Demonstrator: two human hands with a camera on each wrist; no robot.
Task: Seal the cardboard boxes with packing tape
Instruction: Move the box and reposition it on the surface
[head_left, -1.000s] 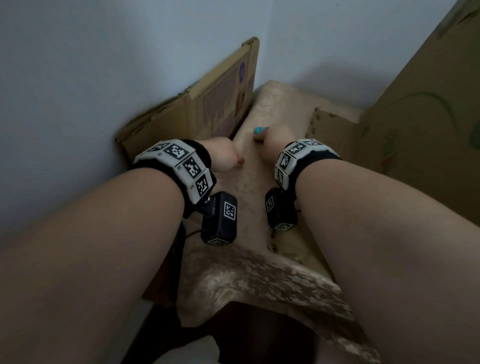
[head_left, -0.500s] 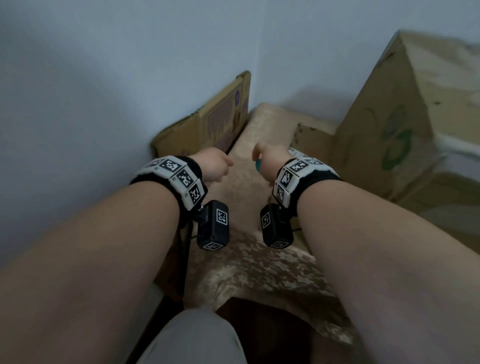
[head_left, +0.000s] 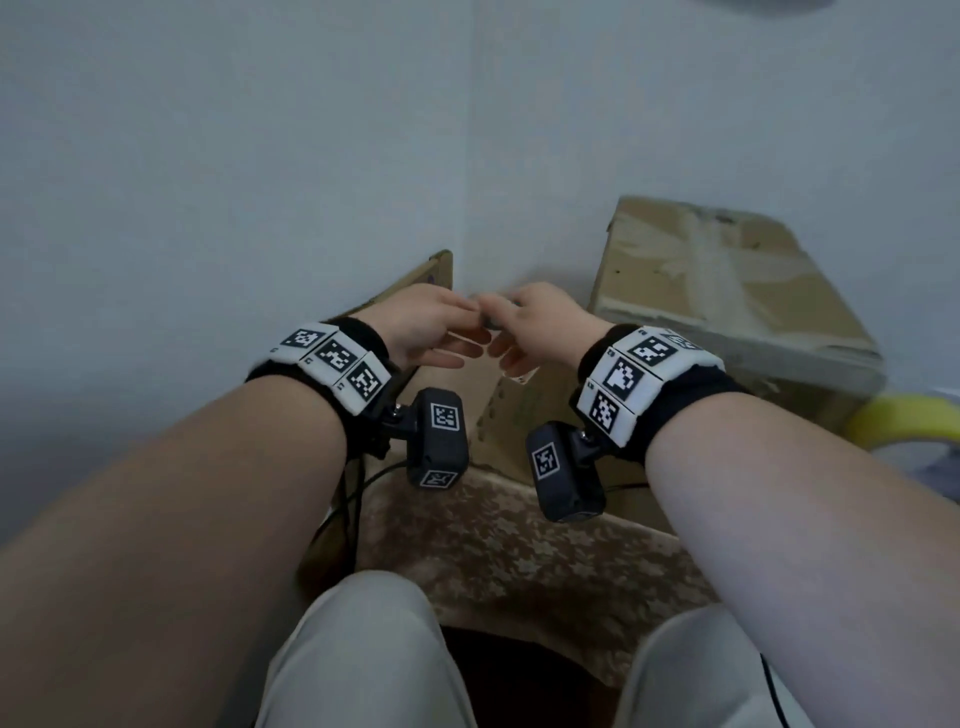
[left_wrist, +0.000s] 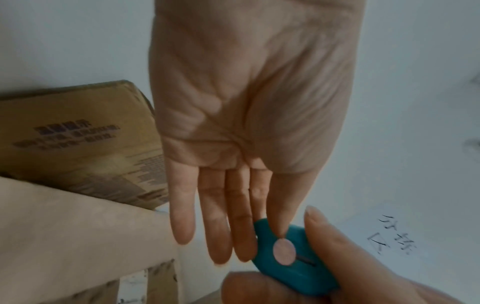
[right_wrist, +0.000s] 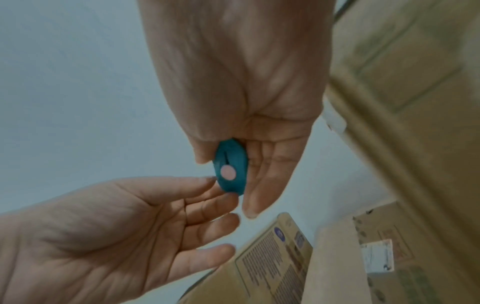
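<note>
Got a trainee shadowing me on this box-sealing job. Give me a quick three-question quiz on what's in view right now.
1. True or false: the right hand pinches the small teal cutter.
2. Which describes the left hand? A: curled around the tape roll; B: fingers straight, index fingertip on the cutter; C: resting on a box.
3. Fill in: the yellow tape roll lies beside the taped ____.

Key: 1 true; 2 B; 3 box.

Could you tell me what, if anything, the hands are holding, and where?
The right hand pinches a small teal cutter by its flat sides; the left hand is open, fingertips touching it.
</note>
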